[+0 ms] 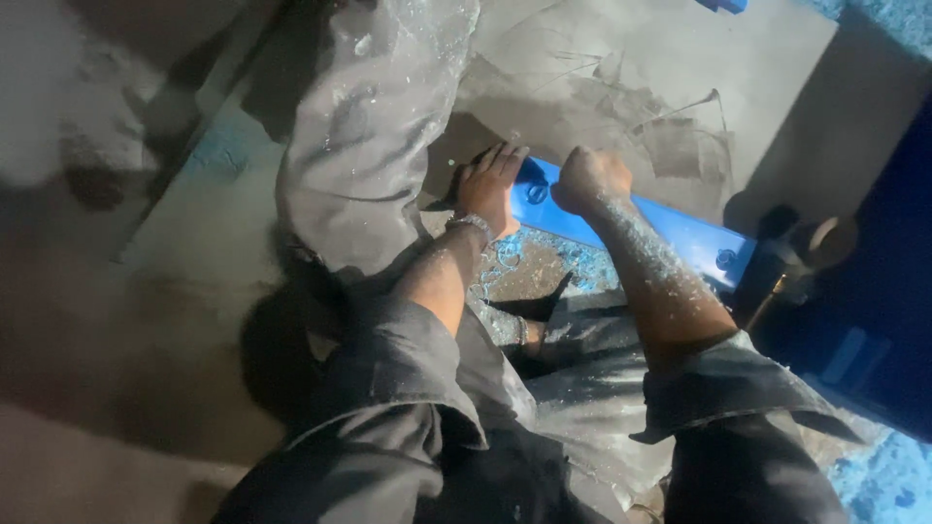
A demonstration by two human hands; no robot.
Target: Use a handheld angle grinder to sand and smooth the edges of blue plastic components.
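Closest to us, we are seeing our own grey sleeves (408,388), both dusted with pale shavings, and our two bare forearms are reaching forward from them. We are sitting low on the ground, and one leg in grey trousers (374,126) is stretching away from us on the left side, also covered with white flakes.

Our left hand (490,189) is lying flat, with the fingers straight and released, and it is resting on the near end of a long blue bar (680,238). We are not gripping anything with this hand; it is only pressing down. A metal bracelet (471,223) is sitting on this wrist.

Our right hand (590,180) is clenched into a fist just above the same blue bar, a little further along it. We cannot tell if something thin is inside the fist, because the fingers are hiding it.

The blue bar is running from the left hand toward the right side, lying across the dusty grey floor (680,78). Small round holes are showing in it, one near the left hand and one near the far end. Blue shavings (582,267) are lying on the floor just under the bar, between our arms. A dark machine part (815,243) is standing near the right end of the bar.
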